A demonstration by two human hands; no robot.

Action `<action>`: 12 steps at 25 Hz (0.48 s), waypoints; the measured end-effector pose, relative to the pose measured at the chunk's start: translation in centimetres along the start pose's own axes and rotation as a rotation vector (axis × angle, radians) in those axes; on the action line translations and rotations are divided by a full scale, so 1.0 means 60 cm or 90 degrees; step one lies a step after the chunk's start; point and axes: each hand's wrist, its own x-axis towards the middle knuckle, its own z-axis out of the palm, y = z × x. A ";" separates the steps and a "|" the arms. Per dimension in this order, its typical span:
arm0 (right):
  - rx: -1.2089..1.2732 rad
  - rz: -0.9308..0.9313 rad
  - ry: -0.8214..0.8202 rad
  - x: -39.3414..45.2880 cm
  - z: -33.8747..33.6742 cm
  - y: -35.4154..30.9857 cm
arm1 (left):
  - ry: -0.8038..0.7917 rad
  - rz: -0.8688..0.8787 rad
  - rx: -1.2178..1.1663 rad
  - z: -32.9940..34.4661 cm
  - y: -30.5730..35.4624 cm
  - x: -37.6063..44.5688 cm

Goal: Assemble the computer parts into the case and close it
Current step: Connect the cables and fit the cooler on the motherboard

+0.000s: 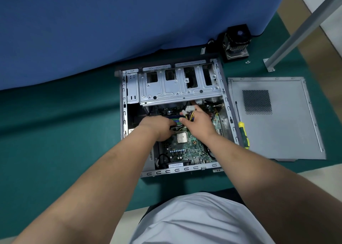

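Inside the open case (123, 117), the right hand (199, 122) has its grip on the cable bundle (189, 116); the left hand (158, 127) seems to grip beside it. Pulling hard may strain connectors or scratch the bare CPU (182, 137).

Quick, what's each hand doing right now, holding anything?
Left hand: inside the case, fingers hidden; cannot tell.
Right hand: grips the cable bundle with white connectors.

Inside the case (226, 103), the left hand (159, 127) hid its own fingertips and whatever they touched. The right hand (200, 122) covered part of the cables (189, 116). Small screws (247, 62) beyond the case were too tiny to count.
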 end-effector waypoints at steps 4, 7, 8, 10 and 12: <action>-0.005 -0.031 0.012 -0.003 0.002 -0.010 | 0.095 -0.007 0.003 0.013 -0.003 -0.006; 0.010 -0.004 0.001 -0.008 0.004 -0.007 | 0.146 -0.012 -0.014 0.018 -0.004 -0.005; 0.037 0.004 0.003 -0.010 0.005 -0.005 | 0.156 -0.009 -0.011 0.020 -0.004 -0.005; 0.085 0.022 0.011 -0.017 0.004 -0.006 | 0.180 -0.004 0.002 0.024 -0.003 -0.006; 0.115 0.032 0.011 -0.019 0.002 -0.008 | 0.208 -0.012 0.002 0.027 -0.001 -0.009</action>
